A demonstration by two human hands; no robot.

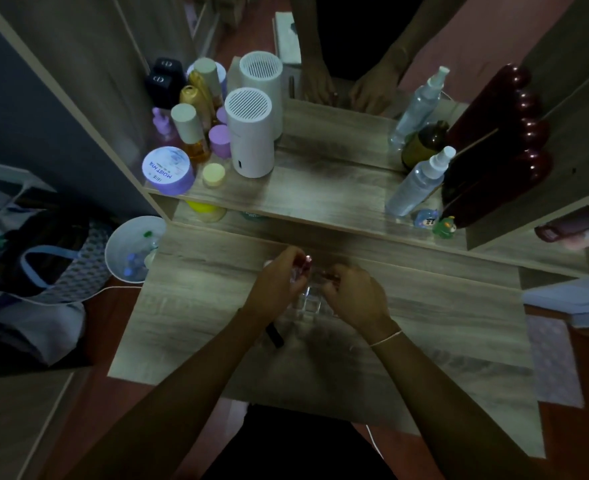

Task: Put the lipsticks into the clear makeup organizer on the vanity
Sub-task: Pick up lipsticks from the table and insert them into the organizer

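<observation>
A clear makeup organizer (309, 304) stands on the wooden vanity top (442, 306), mostly hidden between my two hands. My left hand (277, 284) is closed on a pink-capped lipstick (305, 263) held just above the organizer's far left side. My right hand (355, 294) is closed on a reddish lipstick (327, 274) over the organizer's far right side. A dark lipstick tube (275, 336) lies on the vanity under my left wrist. The room is dim and details inside the organizer are hard to see.
The raised shelf (320, 195) holds a white ribbed cylinder (250, 133), a purple jar (167, 171), bottles, and a spray bottle (419, 181) by a dark red mirror frame (494, 174). A white bin (132, 251) and a bag (37, 258) sit left of the vanity.
</observation>
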